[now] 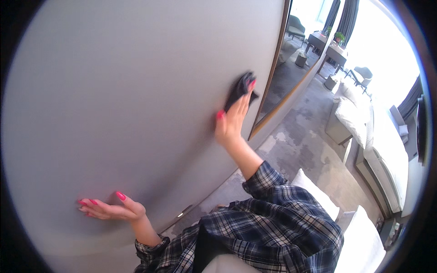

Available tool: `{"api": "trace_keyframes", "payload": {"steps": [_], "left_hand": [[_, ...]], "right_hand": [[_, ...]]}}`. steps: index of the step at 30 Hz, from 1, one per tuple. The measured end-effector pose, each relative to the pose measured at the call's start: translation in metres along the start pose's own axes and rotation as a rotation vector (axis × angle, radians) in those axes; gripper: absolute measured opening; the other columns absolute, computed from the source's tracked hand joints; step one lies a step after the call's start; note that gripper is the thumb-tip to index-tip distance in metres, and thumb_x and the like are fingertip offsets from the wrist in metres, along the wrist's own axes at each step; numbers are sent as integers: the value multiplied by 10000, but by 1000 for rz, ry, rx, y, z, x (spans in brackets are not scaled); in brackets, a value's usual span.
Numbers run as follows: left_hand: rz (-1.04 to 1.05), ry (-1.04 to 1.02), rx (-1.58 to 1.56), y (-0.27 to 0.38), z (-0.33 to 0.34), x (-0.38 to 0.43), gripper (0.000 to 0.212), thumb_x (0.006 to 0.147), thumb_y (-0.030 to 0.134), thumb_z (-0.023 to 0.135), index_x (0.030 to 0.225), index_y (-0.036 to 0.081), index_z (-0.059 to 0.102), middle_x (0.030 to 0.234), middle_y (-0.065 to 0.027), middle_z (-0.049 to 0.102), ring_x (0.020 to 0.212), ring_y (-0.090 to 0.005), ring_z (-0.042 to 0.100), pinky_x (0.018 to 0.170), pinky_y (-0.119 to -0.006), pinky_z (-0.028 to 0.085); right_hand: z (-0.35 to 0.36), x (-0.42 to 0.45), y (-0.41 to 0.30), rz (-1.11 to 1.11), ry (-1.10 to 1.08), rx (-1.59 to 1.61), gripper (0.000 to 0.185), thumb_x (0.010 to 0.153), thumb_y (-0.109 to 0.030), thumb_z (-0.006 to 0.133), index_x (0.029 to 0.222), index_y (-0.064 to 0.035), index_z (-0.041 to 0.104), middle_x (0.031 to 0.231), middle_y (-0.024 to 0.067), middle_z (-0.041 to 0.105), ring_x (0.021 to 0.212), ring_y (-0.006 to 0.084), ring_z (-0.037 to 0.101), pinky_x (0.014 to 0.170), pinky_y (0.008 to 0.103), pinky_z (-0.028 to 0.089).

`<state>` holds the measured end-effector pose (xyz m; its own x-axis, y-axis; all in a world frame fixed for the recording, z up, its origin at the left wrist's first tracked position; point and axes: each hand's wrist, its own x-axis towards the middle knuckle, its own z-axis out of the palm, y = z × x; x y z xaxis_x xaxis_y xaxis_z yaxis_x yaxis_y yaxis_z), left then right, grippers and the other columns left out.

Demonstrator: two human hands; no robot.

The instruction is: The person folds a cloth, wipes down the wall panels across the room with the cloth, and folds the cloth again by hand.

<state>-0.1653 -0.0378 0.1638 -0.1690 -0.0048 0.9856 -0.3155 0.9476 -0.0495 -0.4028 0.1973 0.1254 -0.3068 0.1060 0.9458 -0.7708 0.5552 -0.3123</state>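
Observation:
A pale grey wall [129, 102] fills the left and middle of the view. My right hand [234, 117] presses a crumpled black cloth [239, 89] to it, fingers stretched along the cloth and thumb spread to the side. The hand and cloth are slightly blurred. Just right of the cloth runs the brown frame [273, 66] of a large wall mirror [290, 78]. Lower left, my left hand [114, 208] holds nothing; its fingers are extended and the thumb stands apart. The fingertips are at the wall or very close; I cannot tell whether they touch.
White pillows [315, 192] lie close by my right side. Mottled grey carpet [290, 136] runs along the wall's foot. Farther off are a bed [387, 150] with white bedding, a bin [330, 83], a chair [362, 75], and a desk [336, 54] beside a bright window.

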Motion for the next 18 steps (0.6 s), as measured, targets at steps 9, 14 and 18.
{"api": "trace_keyframes", "payload": {"steps": [9,14,18], "left_hand": [[24,65,34,-7,11,-5,568,967,259,410,1434,-24,252,1483,-192,298,1392,-390,211,1125,-510,86],[19,86,-42,-14,6,-2,562,966,245,400,1431,-33,252,1487,-200,285,1396,-361,219,1134,-483,89],[29,73,-15,-8,6,-1,558,964,241,404,1428,-34,262,1486,-200,287,1396,-366,219,1133,-484,91]], "right_hand": [[8,104,-62,-212,-90,22,875,921,-562,356,1426,119,137,1494,331,83,1398,469,80,1121,513,109],[7,-5,-8,17,-115,-4,890,908,-543,389,1420,127,106,1489,344,75,1395,475,87,1122,502,110],[-7,17,67,120,1,-60,774,941,-414,389,1422,123,108,1491,332,99,1395,473,98,1125,496,118]]}}
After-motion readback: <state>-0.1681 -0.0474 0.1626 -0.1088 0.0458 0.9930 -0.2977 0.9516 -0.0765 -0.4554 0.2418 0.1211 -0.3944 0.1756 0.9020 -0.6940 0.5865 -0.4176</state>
